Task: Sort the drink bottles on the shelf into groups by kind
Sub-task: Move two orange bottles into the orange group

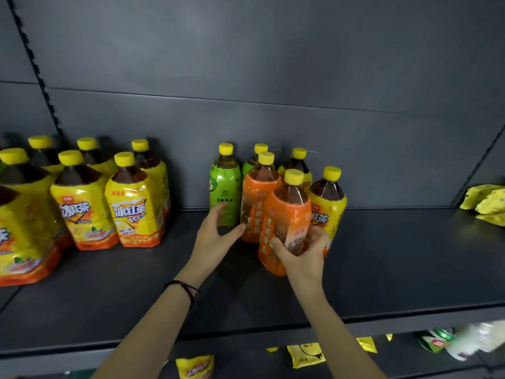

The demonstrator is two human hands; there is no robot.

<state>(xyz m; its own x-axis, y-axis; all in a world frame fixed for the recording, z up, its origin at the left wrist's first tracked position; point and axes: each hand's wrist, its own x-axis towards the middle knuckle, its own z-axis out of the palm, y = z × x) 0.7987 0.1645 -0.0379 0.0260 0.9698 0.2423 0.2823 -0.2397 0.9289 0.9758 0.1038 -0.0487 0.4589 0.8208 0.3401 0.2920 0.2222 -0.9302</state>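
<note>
Right grip (303, 255) wraps tight round the front orange-label bottle (287, 212): yellow cap, dark tea, standing mid-shelf ahead of its cluster! Dark grey shelf (382, 255), grey back panel (273, 64). Left grip (216, 236) hangs open, fingers spread, just beside the green-label bottle (224, 192). Yellow-label bottles (131, 209) crowd the shelf's left edge.

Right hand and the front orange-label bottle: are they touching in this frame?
Touching. The head view shows the right hand with thumb and fingers curled round the lower body of the front orange-label bottle, with no gap between them.
</note>
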